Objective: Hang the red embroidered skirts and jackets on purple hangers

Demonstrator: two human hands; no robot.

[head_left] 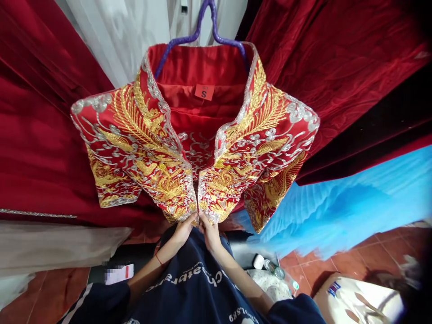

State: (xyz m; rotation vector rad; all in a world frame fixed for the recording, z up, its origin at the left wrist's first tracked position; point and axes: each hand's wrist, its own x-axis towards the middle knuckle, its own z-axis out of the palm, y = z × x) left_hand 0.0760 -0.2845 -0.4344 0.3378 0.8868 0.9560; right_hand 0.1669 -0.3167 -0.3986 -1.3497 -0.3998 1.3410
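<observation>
A red jacket [158,148] with gold and silver embroidery hangs on a purple hanger [202,31] in front of me. An orange size tag marked S [204,92] sits inside its collar. My left hand [184,230] pinches the bottom edge of the jacket's left front panel. My right hand [209,234] pinches the bottom edge of the right front panel. Both hands meet at the centre opening, fingers closed on the hem.
Dark red velvet garments [337,58] hang on both sides, a white garment [128,31] behind. Blue pleated fabric [354,207] spreads at the right. On the tiled floor lie a plastic bottle [273,268], a white bag [354,299] and a phone-like item [119,273].
</observation>
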